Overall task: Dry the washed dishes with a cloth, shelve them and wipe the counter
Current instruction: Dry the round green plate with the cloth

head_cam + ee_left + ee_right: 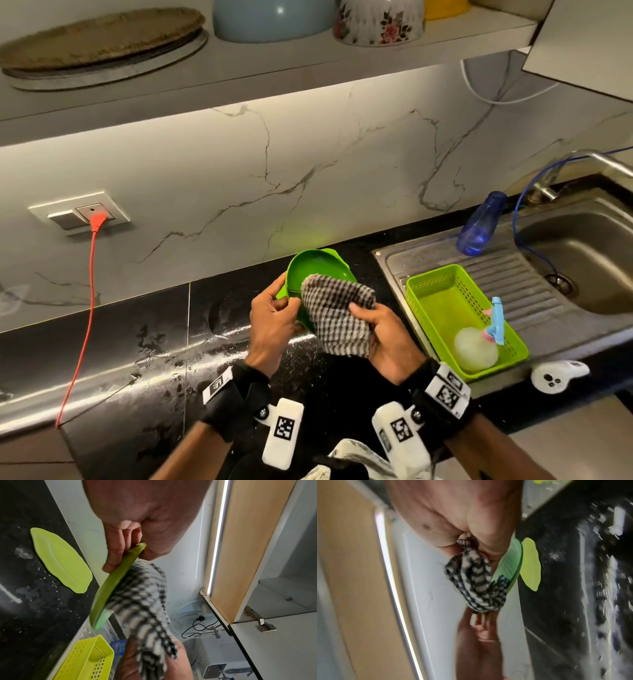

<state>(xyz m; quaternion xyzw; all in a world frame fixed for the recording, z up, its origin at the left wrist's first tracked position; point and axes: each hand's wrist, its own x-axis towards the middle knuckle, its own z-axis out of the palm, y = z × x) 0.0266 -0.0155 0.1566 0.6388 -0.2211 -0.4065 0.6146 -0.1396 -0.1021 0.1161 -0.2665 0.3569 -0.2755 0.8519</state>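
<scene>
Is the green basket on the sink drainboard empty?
No: the green basket on the drainboard holds a pale round sponge-like object and a blue-handled brush.

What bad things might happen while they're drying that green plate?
1. The left hand holds the green plate only by its rim, tilted in the air above the counter. A firm rub from the checked cloth in the right hand might break that grip.
2. The counter looks wet and streaky, so a plate set down there could get wet again.
3. A second green plate lies just behind and could get knocked.
</scene>
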